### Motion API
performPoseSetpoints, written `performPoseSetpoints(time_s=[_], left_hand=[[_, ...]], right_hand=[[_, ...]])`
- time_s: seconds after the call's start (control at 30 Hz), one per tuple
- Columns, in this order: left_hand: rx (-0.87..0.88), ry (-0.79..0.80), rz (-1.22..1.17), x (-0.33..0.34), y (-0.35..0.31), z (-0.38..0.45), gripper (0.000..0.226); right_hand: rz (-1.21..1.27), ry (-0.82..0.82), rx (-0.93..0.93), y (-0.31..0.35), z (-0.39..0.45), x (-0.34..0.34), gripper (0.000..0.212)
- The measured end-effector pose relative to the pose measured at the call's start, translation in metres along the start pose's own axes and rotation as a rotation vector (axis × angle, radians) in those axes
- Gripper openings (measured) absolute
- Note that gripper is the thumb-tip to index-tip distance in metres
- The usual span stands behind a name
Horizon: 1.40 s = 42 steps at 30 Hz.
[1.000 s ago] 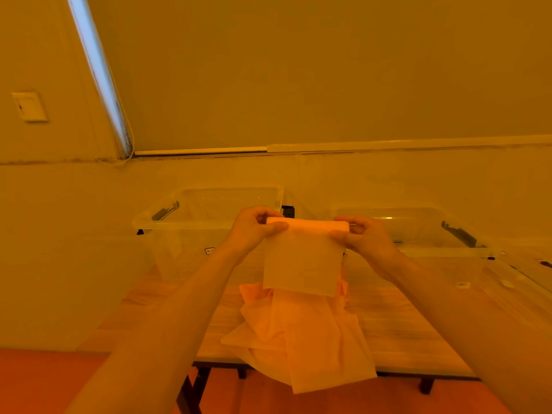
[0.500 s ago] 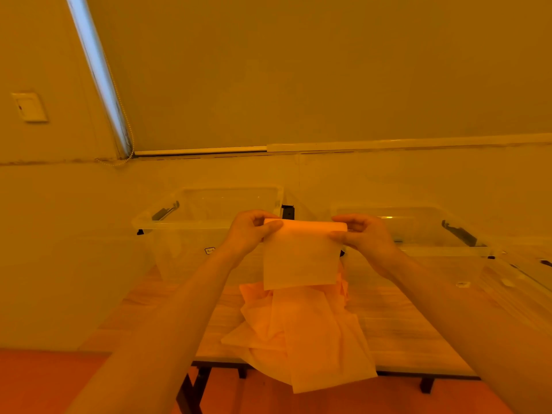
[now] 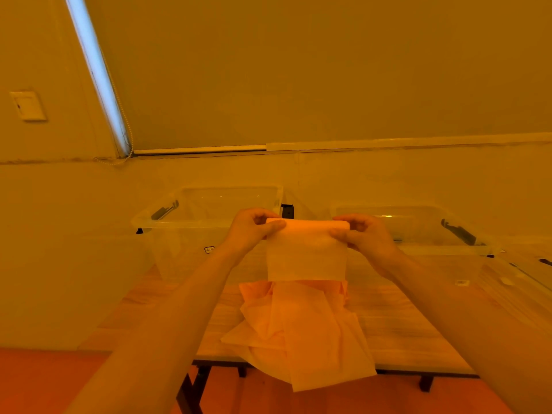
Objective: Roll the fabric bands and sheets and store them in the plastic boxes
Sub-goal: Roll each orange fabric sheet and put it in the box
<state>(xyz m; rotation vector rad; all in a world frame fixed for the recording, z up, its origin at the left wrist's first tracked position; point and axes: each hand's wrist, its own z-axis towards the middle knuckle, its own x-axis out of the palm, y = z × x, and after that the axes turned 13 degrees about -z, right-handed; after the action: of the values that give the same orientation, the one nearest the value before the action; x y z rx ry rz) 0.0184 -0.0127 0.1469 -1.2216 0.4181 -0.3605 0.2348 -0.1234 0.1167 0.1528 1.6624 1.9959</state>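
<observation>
I hold a pale fabric sheet (image 3: 307,255) up in the air, its top edge wound into a roll. My left hand (image 3: 249,231) pinches the roll's left end and my right hand (image 3: 364,237) pinches its right end. The free part of the sheet hangs down below the roll. Under it a pile of orange fabric sheets (image 3: 301,330) lies on the wooden table (image 3: 403,333) and droops over its front edge. Two clear plastic boxes stand behind: the left box (image 3: 185,225) and the right box (image 3: 442,249), both open on top.
A third clear box or lid (image 3: 531,270) shows at the far right edge. The wall rises right behind the boxes, with a window blind and its bead chain (image 3: 125,138) above. The floor lies below the table's front edge.
The hanging part of the sheet has grown shorter as the roll at the top took up more fabric. Both hands stay at about the same height.
</observation>
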Motion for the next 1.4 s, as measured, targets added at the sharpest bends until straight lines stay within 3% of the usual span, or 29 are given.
performPoseSetpoints(time_s=[0.23, 0.37, 0.67, 0.87, 1.0, 1.17, 1.4], left_hand=[[-0.014, 0.018, -0.002, -0.002, 0.000, 0.000, 0.023], [-0.002, -0.021, 0.030, 0.000, 0.000, 0.001, 0.018], [-0.036, 0.051, -0.004, -0.002, 0.000, 0.000, 0.021], [-0.001, -0.018, 0.058, 0.002, 0.004, -0.001, 0.015], [-0.005, 0.011, 0.025, 0.000, 0.005, -0.003, 0.010], [-0.017, 0.073, 0.011, 0.000, 0.005, -0.004, 0.020], [-0.016, -0.009, 0.050, -0.001, 0.014, -0.002, 0.013]], right_hand=[[0.018, -0.012, 0.016, -0.001, 0.001, 0.001, 0.008], [-0.076, -0.028, -0.031, -0.002, 0.000, 0.002, 0.027], [-0.024, -0.004, 0.024, -0.004, 0.002, 0.002, 0.012], [-0.042, -0.019, -0.002, -0.008, 0.003, 0.003, 0.028], [-0.043, 0.005, 0.010, -0.005, -0.001, 0.001, 0.021], [-0.025, -0.008, 0.041, -0.004, -0.004, 0.003, 0.026], [-0.038, 0.021, 0.015, 0.000, -0.006, 0.004, 0.026]])
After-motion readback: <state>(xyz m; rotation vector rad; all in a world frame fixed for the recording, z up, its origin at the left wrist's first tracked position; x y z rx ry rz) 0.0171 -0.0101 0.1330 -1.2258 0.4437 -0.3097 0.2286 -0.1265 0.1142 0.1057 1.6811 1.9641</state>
